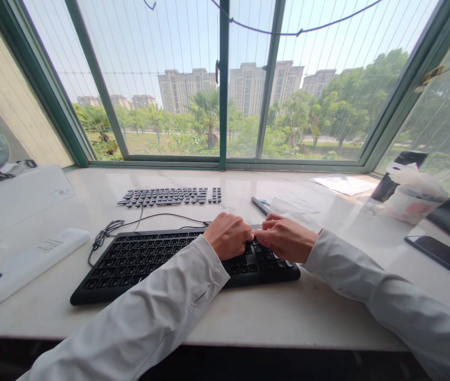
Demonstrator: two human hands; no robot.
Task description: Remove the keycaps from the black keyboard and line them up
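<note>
A black keyboard [137,259] lies on the white counter; most of its left and middle part shows bare key sockets, while caps sit on part of the number pad at its right. Over the keyboard's upper right part, my left hand [228,234] is closed, its fingertips curled and turned away from view. My right hand [288,237] meets it there, also closed in a pinch, with thumb and fingers close to the left fingertips. Whatever lies between them is hidden. Behind the keyboard, loose black keycaps [165,196] are laid out in rows.
A cable [108,230] coils at the keyboard's left. A dark pen-like tool [260,206] and clear plastic wrap [294,204] lie behind my right hand. At right are a phone [445,259] and a bagged cup [413,198]; at left, a long white device [34,264]. Windows close the back.
</note>
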